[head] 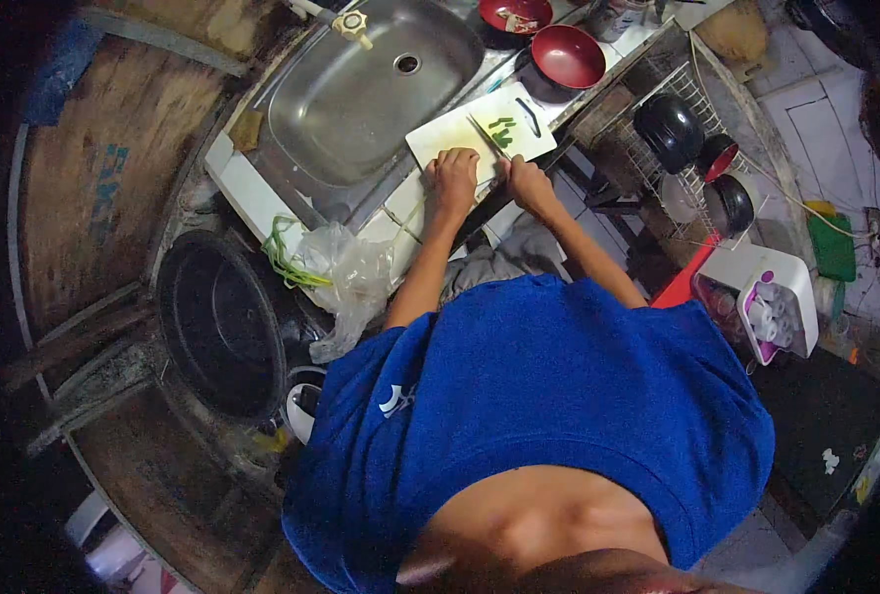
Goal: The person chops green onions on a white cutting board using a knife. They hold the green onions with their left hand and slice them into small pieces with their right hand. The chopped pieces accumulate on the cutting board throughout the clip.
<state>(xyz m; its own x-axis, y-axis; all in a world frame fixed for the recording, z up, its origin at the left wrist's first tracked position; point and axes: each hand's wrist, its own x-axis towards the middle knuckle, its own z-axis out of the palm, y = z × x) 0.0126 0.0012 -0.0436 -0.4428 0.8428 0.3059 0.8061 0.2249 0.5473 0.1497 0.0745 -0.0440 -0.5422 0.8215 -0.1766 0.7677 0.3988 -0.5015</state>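
A white cutting board (440, 136) lies on the counter between the sink and me. My right hand (530, 184) grips the handle of a kitchen knife (487, 134), whose blade slants across the board. Several short cut pieces of a green vegetable (502, 134) lie just right of the blade. My left hand (455, 177) rests on the board's near left part with its fingers curled down. Whatever may be under those fingers is hidden.
A stainless steel sink (336, 111) with a tap (351, 26) lies beyond the board. Red bowls (568, 56) stand behind it. Left of me are a clear plastic bag (351, 267), long green stalks (285, 256) and a black tub (217, 327). A wire dish rack (677, 141) stands right.
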